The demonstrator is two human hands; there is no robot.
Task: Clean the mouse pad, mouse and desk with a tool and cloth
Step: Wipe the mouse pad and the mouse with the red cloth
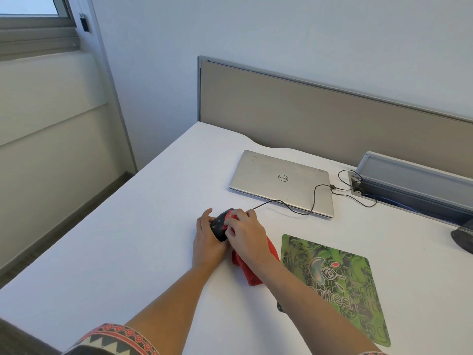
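A black wired mouse (218, 226) is tipped up on the white desk (133, 226), gripped from the left by my left hand (206, 242). My right hand (245, 234) presses a red cloth (247, 271) against the mouse's right side; the rest of the cloth trails under my wrist onto the desk. A green patterned mouse pad (340, 285) lies flat just right of the cloth. The mouse's cable (289, 204) runs back over the laptop. No cleaning tool is in view.
A closed silver laptop (276, 180) lies behind the mouse. A grey cable tray (414, 180) and a beige partition (320, 119) border the desk's far side. A dark object (463, 237) sits at the right edge. The desk's left edge drops to the floor.
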